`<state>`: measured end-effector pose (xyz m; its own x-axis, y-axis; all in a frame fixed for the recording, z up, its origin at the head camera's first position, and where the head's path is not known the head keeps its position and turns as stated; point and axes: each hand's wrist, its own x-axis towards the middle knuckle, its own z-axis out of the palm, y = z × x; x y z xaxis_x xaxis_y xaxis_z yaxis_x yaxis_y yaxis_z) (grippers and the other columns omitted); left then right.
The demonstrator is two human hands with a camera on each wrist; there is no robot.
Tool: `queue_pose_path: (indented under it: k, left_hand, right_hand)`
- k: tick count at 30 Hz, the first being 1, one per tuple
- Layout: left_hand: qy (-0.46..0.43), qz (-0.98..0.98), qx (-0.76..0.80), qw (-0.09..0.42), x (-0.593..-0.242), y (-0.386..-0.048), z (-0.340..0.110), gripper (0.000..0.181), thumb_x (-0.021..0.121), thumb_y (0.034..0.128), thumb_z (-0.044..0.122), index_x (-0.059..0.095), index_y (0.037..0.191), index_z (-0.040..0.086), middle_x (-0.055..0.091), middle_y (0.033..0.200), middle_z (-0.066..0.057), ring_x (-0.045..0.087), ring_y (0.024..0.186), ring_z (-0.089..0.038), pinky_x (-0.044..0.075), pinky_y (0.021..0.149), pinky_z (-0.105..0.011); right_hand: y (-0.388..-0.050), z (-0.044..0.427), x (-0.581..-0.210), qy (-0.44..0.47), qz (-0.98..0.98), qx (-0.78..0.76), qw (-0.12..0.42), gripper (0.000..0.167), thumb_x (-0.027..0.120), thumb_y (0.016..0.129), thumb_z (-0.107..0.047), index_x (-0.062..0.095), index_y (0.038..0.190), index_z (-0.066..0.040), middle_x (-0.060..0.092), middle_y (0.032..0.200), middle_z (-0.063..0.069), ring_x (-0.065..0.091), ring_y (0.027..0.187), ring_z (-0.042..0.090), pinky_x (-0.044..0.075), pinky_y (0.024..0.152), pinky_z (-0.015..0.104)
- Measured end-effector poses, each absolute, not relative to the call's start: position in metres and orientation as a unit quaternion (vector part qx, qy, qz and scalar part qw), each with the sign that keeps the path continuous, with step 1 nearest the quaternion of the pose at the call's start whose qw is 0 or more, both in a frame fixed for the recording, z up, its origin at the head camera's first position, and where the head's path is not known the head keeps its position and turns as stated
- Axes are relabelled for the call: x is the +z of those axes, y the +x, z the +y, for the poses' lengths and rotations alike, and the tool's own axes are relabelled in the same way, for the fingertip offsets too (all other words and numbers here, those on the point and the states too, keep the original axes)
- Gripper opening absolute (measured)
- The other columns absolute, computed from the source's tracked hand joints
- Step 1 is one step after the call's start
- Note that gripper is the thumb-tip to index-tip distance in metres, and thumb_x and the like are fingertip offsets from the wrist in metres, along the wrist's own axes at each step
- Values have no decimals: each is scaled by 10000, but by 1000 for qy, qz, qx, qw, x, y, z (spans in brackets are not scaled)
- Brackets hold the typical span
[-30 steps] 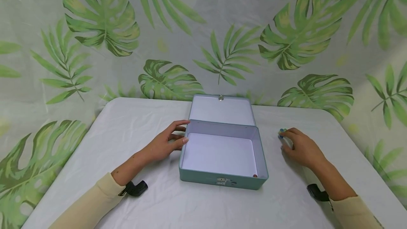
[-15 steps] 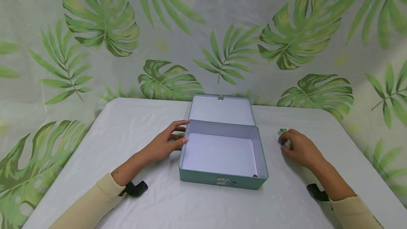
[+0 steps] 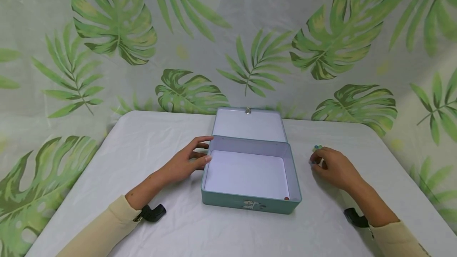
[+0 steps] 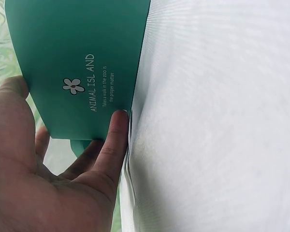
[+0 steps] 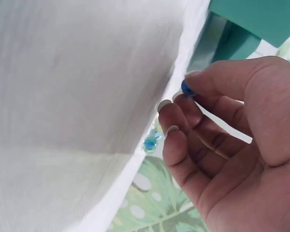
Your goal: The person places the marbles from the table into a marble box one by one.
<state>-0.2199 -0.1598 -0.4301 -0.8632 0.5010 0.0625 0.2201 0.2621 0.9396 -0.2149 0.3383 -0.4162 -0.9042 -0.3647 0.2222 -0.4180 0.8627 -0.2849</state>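
So the right hand (image 3: pixel 333 168) has a small blue marble (image 5: pixel 187 88) pinched between thumb and fingertips, other fingers loosely curled. Makes sense to me: something that little, round and slick would probably roll off a flat palm. Can't tell if it's clear of the cloth. The left hand (image 3: pixel 185 161) isn't gripping anything; its fingers are fairly straight and rest against the left side of the tin box (image 3: pixel 246 204), thumb at the rim, I'd guess to keep it from sliding.

Just beyond the right hand there's a little cluster of marbles (image 3: pixel 317 148), glassy, see-through, blue and green, too small to count. A red ball (image 3: pixel 287 198) sits inside the box in the near right corner, where the walls likely stop it rolling.

Box looks like painted metal: matte green outside, pale inside, rectangular with rounded corners, flower and "ANIMAL ISLAND" printed on the left side. The lid (image 3: pixel 248 124) is folded back on the far side, leaving the inside reachable. Under it all, a white, slightly wrinkled cloth (image 3: pixel 160 233); behind, a creased leaf-print sheet (image 3: pixel 200 50).
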Motion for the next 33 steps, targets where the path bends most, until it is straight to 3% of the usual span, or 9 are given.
queue_pose_path:
  k: [18, 27, 33]
  left_hand:
    - [230, 786, 560, 124, -429, -221, -160, 621, 657, 1083, 332, 356, 1624, 373, 411, 1597, -160, 554, 1386, -383, 630, 958, -395]
    - [227, 789, 557, 125, -429, -220, -159, 619, 652, 1086, 325, 354, 1627, 364, 416, 1594, -153, 550, 1391, -385, 631, 956, -392]
    - [226, 790, 557, 124, -429, -220, -160, 613, 650, 1086, 337, 355, 1622, 385, 415, 1595, -145, 549, 1394, -384, 630, 958, -388]
  right_hand:
    - [-201, 309, -400, 250, -936, 199, 151, 168, 795, 886, 12, 756, 990, -114, 699, 943, -67, 592, 710, 47, 524, 594, 252]
    - [-194, 297, -392, 268, -919, 225, 183, 226, 773, 878, 38, 737, 988, -156, 696, 932, -32, 579, 705, 34, 519, 579, 232]
    - [-183, 280, -383, 285, -903, 251, 199, 257, 766, 860, 75, 736, 1007, -134, 671, 958, -71, 570, 728, 27, 509, 600, 185]
